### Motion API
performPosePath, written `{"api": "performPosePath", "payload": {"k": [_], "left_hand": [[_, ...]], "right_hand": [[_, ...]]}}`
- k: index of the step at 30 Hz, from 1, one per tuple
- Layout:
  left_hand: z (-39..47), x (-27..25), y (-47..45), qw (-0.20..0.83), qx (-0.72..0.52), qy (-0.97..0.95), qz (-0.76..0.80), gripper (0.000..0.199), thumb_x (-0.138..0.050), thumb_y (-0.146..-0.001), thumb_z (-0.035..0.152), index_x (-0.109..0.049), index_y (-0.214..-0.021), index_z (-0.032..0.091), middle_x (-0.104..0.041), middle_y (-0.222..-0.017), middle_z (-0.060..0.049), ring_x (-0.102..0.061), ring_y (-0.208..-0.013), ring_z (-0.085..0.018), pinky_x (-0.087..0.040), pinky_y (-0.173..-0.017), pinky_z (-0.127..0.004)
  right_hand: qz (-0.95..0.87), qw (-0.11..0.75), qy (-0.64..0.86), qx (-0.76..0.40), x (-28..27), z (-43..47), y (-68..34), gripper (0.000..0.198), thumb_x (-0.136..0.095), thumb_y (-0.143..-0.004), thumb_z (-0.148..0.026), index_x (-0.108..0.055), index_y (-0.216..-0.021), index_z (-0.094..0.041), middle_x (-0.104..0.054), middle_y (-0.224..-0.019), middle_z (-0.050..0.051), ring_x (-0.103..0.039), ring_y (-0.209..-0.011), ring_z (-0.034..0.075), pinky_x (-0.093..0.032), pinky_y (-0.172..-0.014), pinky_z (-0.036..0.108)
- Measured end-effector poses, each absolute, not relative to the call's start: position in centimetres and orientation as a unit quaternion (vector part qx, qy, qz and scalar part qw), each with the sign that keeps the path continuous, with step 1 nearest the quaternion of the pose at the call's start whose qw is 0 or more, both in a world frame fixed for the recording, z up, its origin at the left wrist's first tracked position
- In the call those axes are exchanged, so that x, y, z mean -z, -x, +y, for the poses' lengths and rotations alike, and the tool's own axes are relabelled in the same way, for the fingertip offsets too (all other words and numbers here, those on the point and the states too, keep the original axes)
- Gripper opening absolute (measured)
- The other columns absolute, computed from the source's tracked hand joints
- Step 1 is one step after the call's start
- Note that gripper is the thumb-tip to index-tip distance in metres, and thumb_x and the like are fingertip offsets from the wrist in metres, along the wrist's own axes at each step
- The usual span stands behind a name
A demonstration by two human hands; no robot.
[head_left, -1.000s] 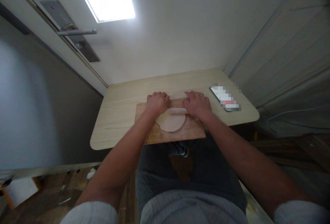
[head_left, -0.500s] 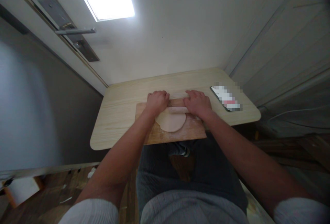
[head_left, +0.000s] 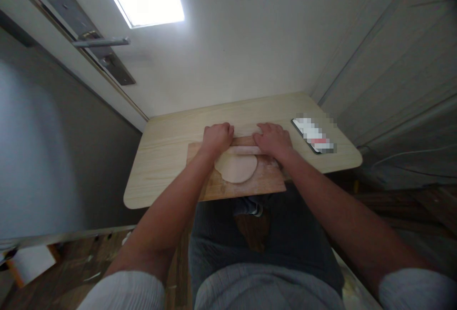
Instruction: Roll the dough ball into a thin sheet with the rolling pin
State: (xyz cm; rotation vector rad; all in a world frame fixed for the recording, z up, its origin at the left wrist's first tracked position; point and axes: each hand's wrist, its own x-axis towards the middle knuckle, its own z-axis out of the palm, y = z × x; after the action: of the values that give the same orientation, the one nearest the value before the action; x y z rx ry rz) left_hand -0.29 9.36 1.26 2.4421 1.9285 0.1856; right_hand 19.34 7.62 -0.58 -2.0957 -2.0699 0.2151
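Observation:
A pale, flattened round of dough (head_left: 236, 169) lies on a wooden board (head_left: 250, 188) dusted with flour. Across the dough's far edge runs a light rolling pin (head_left: 243, 150). My left hand (head_left: 218, 137) is closed over the pin's left end, and my right hand (head_left: 273, 139) is closed over its right end. Both palms face down, so the pin's ends are hidden beneath them. Part of the dough's left side is covered by my left wrist.
The board rests at the front edge of a light wood table (head_left: 160, 157). A phone (head_left: 312, 135), its screen blurred out, lies to the right. Behind the table stands a white door (head_left: 232, 62) with a metal handle (head_left: 102, 42). Cables (head_left: 400, 160) hang at the right.
Both hands and the rolling pin have shifted very slightly away from me, toward the dough's far edge. The dough's outline looks the same.

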Motion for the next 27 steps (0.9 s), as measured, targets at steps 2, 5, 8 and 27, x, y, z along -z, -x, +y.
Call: {"api": "performPosePath", "payload": {"k": [2,5,8,27], "left_hand": [[9.5,-1.3,0.2,0.004,-0.072,-0.780,0.622,0.050,-0.021,-0.102,0.042,-0.065,-0.104,0.019,-0.073,-0.101,-0.013,-0.067,-0.098,-0.027,-0.042,-0.089,-0.040],[9.7,-1.5,0.1,0.008,-0.074,-0.775,0.628,0.048,-0.022,-0.103,0.042,-0.064,-0.107,0.019,-0.073,-0.103,-0.013,-0.067,-0.099,-0.026,-0.041,-0.090,-0.039],[10.0,-1.5,0.0,0.009,-0.072,-0.774,0.629,0.048,-0.022,-0.103,0.042,-0.064,-0.107,0.019,-0.073,-0.104,-0.013,-0.066,-0.100,-0.026,-0.041,-0.090,-0.039],[11.3,-1.6,-0.3,-0.018,-0.086,-0.753,0.652,0.047,-0.020,-0.103,0.042,-0.060,-0.114,0.019,-0.073,-0.104,-0.014,-0.066,-0.099,-0.027,-0.041,-0.090,-0.041]], "right_hand": [[-0.694,0.096,0.709,-0.075,0.6,7.9,-19.3,0.055,-0.039,-0.093,-0.046,-0.052,-0.141,-0.022,-0.051,-0.146,0.012,-0.045,-0.130,0.034,-0.034,-0.108,0.053],[-0.691,0.099,0.712,-0.078,0.7,8.2,-19.4,0.055,-0.041,-0.092,-0.047,-0.053,-0.140,-0.022,-0.051,-0.145,0.012,-0.045,-0.130,0.034,-0.034,-0.108,0.053],[-0.690,0.095,0.713,-0.075,0.7,8.6,-19.4,0.056,-0.042,-0.092,-0.048,-0.053,-0.140,-0.022,-0.052,-0.144,0.012,-0.044,-0.130,0.034,-0.034,-0.107,0.054],[-0.679,0.101,0.725,-0.057,0.4,10.1,-19.5,0.052,-0.044,-0.093,-0.046,-0.058,-0.134,-0.017,-0.056,-0.137,0.018,-0.050,-0.123,0.035,-0.040,-0.102,0.050]]}}
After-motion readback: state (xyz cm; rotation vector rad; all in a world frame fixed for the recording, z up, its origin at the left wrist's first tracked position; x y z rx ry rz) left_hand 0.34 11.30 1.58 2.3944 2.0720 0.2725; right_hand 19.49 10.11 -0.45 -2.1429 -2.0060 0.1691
